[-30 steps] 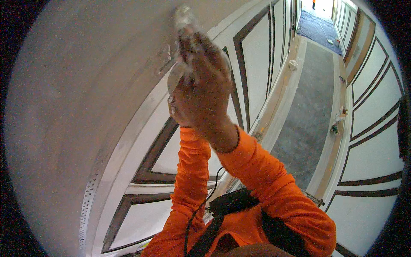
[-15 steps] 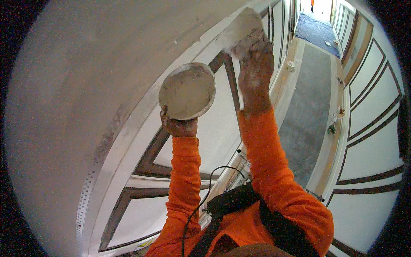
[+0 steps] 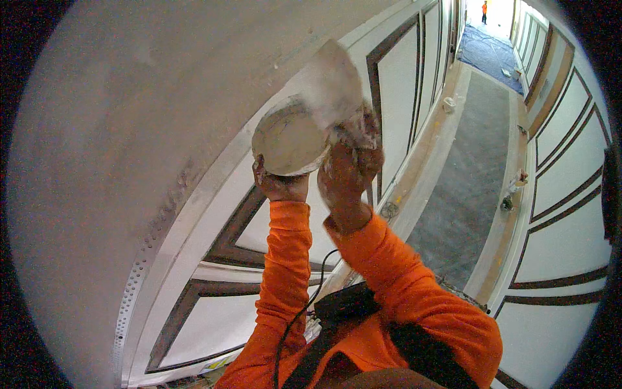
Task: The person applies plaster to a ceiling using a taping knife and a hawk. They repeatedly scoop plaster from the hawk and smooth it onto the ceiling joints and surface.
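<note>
Low in my left hand (image 3: 280, 185) I hold up a round pan of pale, creamy filler (image 3: 284, 137), gripping it from below and at its side. My right hand (image 3: 353, 155) is closed on a wide, pale putty knife (image 3: 334, 78), its blade coated and smeared by motion. The blade overlaps the pan's right edge; whether they touch I cannot tell. Both are just in front of a grey plaster surface (image 3: 116, 117) with a perforated metal strip (image 3: 133, 298) along its edge.
A panelled wall (image 3: 402, 78) with dark trim runs along my left, another (image 3: 560, 246) along my right. The grey corridor floor (image 3: 453, 194) has small items (image 3: 512, 191) along its right side. A blue sheet (image 3: 486, 52) and a distant person in orange (image 3: 484, 13) are at the far end.
My two hands were bunched together high, then my right hand moved right and up with the knife. It has since come down and left, beside the pan, which has shifted slightly right.
</note>
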A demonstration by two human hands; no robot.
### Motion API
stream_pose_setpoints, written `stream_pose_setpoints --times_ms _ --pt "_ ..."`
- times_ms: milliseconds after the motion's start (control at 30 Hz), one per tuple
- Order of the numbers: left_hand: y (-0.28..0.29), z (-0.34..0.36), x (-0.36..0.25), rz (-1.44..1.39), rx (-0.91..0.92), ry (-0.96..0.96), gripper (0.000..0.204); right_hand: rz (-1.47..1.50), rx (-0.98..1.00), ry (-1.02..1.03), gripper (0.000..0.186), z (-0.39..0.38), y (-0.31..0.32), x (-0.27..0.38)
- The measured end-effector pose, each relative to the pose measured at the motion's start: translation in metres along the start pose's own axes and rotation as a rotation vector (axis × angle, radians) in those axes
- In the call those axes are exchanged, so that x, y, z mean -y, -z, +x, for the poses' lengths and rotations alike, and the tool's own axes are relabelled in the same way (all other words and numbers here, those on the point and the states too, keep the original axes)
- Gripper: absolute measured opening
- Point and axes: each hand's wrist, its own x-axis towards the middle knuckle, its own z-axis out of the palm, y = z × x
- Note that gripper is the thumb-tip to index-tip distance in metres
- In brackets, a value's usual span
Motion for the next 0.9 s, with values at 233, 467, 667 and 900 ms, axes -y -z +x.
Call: stream_pose_setpoints --times_ms 233,467,667,900 --pt "0.007 0.006 0.019 -0.126 0.118 -0.058 0.063 -0.639 0.284 0.406 0.052 0.008 -0.015 -0.072" --pt "0.064 0.007 0.023 -0.054 -0.041 0.065 0.06 -0.467 0.275 0.365 0.043 -0.068 0.015 -0.059" --pt "0.026 -0.009 0.019 -0.142 -0.114 0.097 0.063 -0.487 0.09 -0.041 0.044 0.054 0.013 -0.043" --pt "0.01 -0.026 -0.004 -0.127 -0.115 0.035 0.066 -0.604 0.204 0.216 0.051 0.033 -0.011 0.012"
